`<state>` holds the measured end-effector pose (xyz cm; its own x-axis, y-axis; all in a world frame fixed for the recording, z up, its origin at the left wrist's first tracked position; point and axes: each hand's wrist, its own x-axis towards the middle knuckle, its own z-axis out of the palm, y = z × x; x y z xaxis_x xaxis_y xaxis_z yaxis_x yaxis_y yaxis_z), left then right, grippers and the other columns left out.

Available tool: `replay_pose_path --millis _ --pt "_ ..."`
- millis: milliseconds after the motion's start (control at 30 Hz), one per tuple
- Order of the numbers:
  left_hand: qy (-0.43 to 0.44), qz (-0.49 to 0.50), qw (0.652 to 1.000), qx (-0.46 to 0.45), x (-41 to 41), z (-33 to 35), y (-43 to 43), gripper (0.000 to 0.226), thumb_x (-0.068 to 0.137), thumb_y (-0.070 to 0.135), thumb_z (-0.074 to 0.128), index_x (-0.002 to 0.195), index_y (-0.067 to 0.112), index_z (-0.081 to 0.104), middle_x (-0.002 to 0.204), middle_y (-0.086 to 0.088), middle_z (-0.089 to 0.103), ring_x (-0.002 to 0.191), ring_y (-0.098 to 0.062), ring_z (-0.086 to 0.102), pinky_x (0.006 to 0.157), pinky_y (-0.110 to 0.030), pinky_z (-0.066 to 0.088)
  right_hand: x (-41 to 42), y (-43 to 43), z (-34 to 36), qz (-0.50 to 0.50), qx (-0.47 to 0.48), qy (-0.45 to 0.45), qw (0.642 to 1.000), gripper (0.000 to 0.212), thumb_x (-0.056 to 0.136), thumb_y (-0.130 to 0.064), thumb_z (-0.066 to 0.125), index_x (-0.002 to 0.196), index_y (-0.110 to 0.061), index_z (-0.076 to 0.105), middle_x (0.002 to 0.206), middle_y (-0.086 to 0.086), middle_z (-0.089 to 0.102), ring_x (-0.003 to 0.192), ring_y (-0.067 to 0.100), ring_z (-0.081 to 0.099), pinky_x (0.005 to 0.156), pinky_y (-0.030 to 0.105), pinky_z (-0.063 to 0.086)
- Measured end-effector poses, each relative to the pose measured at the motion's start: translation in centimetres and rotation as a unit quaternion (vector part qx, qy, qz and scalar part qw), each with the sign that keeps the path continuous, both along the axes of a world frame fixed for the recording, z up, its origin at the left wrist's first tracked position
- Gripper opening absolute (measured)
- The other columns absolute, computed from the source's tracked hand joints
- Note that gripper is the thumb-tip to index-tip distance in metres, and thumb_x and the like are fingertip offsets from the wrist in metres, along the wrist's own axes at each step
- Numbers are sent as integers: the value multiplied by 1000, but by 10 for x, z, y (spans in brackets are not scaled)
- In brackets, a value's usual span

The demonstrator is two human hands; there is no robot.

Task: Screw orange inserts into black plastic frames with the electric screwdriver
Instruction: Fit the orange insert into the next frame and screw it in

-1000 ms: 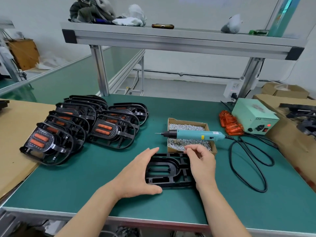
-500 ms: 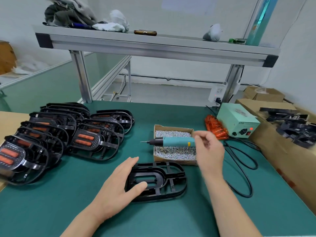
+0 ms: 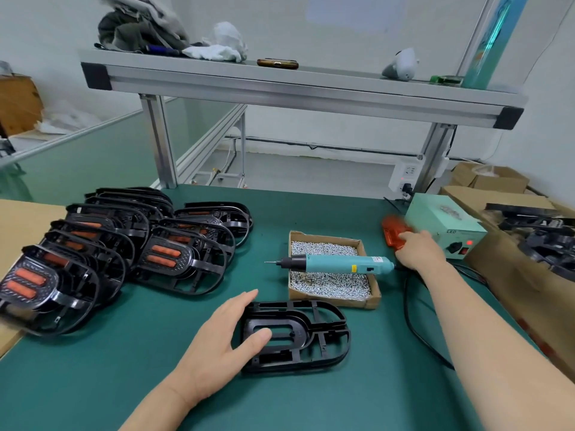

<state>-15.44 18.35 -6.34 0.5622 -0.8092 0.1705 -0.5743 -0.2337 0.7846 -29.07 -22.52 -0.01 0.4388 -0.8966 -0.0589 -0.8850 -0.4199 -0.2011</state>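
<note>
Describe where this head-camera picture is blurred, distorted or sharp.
Head view: the wide lens makes the shelf posts lean apart; the finished frames at the left edge and the right hand at the orange inserts are blurred; the black frame the left hand touches is sharp.

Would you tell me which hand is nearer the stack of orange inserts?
Right. The right hand reaches the orange inserts; the left hand rests on the empty black frame, well away from them.
</note>
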Motion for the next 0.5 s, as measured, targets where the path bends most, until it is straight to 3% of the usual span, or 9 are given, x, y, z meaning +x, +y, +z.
replay_pose_path --millis 200,300,500 --pt "9 2 1000 -4 0 1 0 74 85 68 51 150 37 35 152 26 35 143 8 26 121 -33 25 4 -11 -4 3 -6 32 999 47 97 -26 54 143 -25 51 136 15 40 120 36 54 103 42 46" --pt "8 2 1000 -2 0 0 0 69 89 62 55 150 36 36 152 26 35 143 7 25 121 -34 25 4 -13 -6 3 -20 -4 1000 40 97 -30 56 136 -22 59 134 16 48 120 35 54 103 42 47" --pt "7 5 1000 -3 0 1 -1 69 88 66 51 149 37 37 152 27 36 143 9 25 121 -31 24 -5 -12 -12 -1 -47 -103 994 30 95 -19 58 124 -23 67 127 19 54 116 36 55 101 41 45"
